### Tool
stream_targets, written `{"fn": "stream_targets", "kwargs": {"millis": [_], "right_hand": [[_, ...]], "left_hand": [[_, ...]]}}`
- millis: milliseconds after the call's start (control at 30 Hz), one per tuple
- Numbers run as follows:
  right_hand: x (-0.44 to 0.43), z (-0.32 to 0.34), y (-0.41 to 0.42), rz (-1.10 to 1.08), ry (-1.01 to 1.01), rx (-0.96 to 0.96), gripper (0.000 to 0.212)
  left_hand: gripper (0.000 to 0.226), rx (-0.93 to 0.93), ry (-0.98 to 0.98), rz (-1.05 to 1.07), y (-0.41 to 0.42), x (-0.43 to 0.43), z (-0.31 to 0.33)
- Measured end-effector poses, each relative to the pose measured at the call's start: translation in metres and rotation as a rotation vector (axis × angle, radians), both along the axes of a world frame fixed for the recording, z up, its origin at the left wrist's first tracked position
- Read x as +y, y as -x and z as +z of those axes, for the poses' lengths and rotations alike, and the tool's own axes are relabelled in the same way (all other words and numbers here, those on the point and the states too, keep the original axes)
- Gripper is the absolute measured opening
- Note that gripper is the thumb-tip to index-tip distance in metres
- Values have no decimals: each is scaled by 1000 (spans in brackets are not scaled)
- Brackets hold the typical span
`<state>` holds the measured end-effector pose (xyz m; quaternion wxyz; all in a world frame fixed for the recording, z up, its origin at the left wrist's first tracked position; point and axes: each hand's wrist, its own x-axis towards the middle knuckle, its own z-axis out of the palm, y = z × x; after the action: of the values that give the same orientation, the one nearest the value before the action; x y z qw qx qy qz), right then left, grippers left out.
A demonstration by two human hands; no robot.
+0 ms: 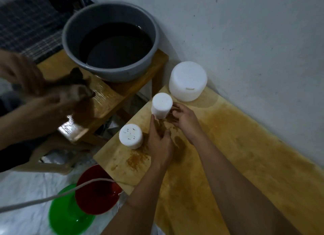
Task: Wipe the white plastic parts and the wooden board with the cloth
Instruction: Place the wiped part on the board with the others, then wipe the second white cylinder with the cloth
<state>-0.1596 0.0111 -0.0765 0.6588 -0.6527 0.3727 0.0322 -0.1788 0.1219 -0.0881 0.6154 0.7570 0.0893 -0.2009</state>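
**Fingers [172, 110] bracket the middle cylinder, and the cloth is not in my hands yet**

Okay, left hand [160, 143] and right hand [184, 119] sit either side of the middle white cylinder [161, 105]. It's centre frame, standing upright on the wooden board [228, 147]. Fingers are loosely bent, not wrapped round it. The right fingertips touch its lower right wall, and the left forefinger lies against its lower left edge. Neither hand carries anything.

The cloth [77, 89] is at the left of the frame, blurred, bunched in a second person's hands [52, 103], near the grey basin [110, 73] of dark water. So I read this step as steadying the part before the wipe.

To do it well, I'd have the left hand hold the cylinder low at its base while the right takes the cloth. I'd wipe the top face first, then run round the wall, turning the part rather than chasing it. It's smooth plastic and probably wet, so likely slippery. A firm, low hold is what I'd want.

Watch the speckled cylinder [131, 136], just beside my left hand at lower left, because it's easy to knock. The large white tub [188, 81] stands further up, near the wall. The board shows wet patches and orange stains, and I'd leave it for last, with the parts lifted off.
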Motion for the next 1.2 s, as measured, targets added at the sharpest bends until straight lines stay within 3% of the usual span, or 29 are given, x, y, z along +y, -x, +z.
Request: {"fn": "stream_targets", "kwargs": {"millis": [133, 267, 567, 633, 800, 1200], "right_hand": [[3, 4, 7, 2, 6, 13, 41], [10, 7, 20, -62, -8, 57, 45], [56, 1, 29, -94, 24, 192, 26], [69, 1, 26, -22, 25, 191, 26], [93, 7, 25, 233, 44, 167, 51], [81, 17, 130, 15, -111, 61, 48]], "left_hand": [[69, 31, 12, 9, 10, 7, 2], [32, -42, -86, 41, 28, 28, 6], [19, -75, -335, 265, 38, 97, 1], [22, -74, -338, 252, 24, 105, -3], [54, -93, -315, 52, 2, 112, -2], [55, -177, -266, -277, 63, 112, 8]]}}
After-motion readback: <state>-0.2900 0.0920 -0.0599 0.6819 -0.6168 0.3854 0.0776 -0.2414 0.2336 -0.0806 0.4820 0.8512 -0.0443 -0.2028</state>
